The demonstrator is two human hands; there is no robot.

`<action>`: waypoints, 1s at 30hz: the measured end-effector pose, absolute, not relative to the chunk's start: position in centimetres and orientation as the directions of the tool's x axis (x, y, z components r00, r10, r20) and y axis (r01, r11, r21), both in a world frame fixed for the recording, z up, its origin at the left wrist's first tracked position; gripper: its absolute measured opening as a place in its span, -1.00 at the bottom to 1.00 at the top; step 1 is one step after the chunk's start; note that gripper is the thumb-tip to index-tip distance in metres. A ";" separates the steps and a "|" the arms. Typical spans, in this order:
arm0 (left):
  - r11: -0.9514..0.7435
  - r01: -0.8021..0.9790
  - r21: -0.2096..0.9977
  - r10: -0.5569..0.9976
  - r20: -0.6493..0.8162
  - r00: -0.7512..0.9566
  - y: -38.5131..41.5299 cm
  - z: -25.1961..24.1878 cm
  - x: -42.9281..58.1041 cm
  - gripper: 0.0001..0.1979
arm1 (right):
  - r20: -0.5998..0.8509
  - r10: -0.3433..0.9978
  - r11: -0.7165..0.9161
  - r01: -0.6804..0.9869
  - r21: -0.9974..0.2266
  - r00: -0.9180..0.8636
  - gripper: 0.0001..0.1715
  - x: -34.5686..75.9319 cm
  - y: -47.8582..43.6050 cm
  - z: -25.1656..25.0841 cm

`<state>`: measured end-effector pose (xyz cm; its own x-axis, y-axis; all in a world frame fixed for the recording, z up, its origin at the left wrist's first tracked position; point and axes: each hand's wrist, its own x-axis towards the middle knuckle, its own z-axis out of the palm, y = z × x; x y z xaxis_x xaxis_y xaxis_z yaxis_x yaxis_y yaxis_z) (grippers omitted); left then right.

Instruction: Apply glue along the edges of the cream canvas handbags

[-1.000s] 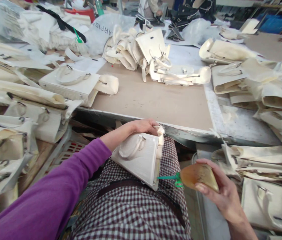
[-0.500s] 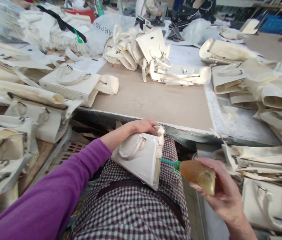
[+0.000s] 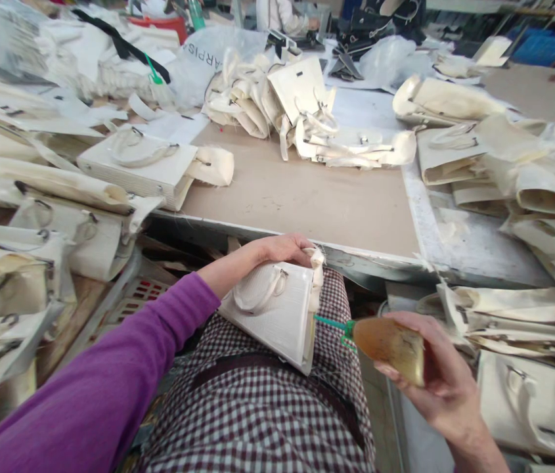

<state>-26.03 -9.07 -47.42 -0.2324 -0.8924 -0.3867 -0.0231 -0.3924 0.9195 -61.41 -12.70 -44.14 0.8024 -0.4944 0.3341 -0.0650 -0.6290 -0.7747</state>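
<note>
A cream handbag rests tilted on my lap, its looped handle lying against the front panel. My left hand grips the bag's far upper edge, beside a loose cream strip along its right side; the fingertips are partly hidden. In my right hand is a squeeze bottle of amber-brown liquid, held sideways with fingers wrapped round it. The bottle's thin green nozzle points left, and its tip is at the bag's right side edge. Whether the tip touches the bag I cannot tell.
A brown-topped table stands just beyond my knees. Piled cream bags lie on it, with more bags stacked at left and right. A red crate sits low at left. Far back, a person's arm shows.
The bottle's nozzle tip has shifted very slightly down along the bag's right edge. My left hand and the handbag stay in place.
</note>
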 end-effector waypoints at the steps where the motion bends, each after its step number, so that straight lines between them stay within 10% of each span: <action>1: -0.395 -0.018 0.919 -0.892 -0.388 -0.232 -9.1 -47.4 -26.0 -0.89 | 0.313 -0.505 -0.614 -0.080 -0.785 0.804 -0.34 -61.4 -12.7 -44.2; 30: -0.411 -0.023 0.911 -0.891 -0.407 -0.202 -9.0 -46.7 -26.5 -0.92 | 0.012 -0.617 -0.340 -0.252 -0.906 0.787 -0.45 -63.4 -10.8 -44.8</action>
<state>-26.54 -9.03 -46.65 -0.2019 -0.8907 -0.4073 -0.0233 -0.4113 0.9112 -63.40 -10.77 -44.84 0.7872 -0.6166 0.0123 -0.2522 -0.3399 -0.9060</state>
